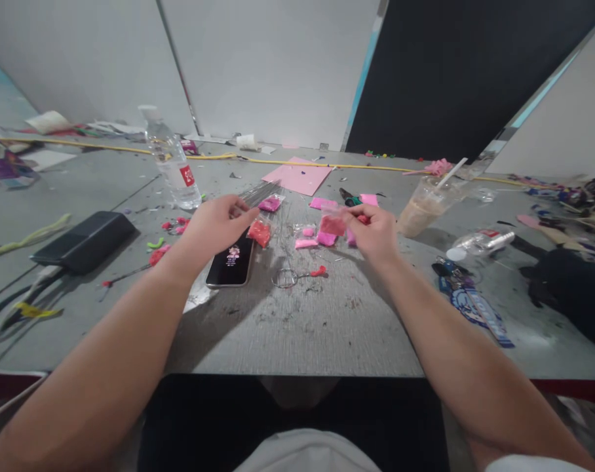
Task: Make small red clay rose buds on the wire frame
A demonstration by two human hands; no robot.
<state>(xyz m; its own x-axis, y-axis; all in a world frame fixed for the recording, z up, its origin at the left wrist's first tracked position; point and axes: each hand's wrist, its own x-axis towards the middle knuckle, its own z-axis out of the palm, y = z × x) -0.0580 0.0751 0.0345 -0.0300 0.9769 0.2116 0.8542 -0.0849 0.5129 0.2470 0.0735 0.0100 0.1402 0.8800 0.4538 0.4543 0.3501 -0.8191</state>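
Note:
My left hand [221, 226] pinches a small clear bag of red-orange pieces [259, 233] at its fingertips, over the upper end of a phone [230, 265] with a lit screen. My right hand [373, 233] is closed on another small clear bag with coral-red contents [331, 224]. Beneath and around that bag lie several small bags of pink stuff, one of them a pale pink bag [306, 237]. Behind my left hand is a magenta bag [271, 203] beside a bundle of thin wires [261, 192]. Nearer me lies a wire loop [284, 278] with a red tip.
A water bottle [172, 164] stands at left, near a black power bank [86, 242] with cables. An iced drink cup [420, 206] and a bottle lying on its side [481, 244] are at right. Pliers [349, 198] and a pink sheet [300, 176] lie farther back.

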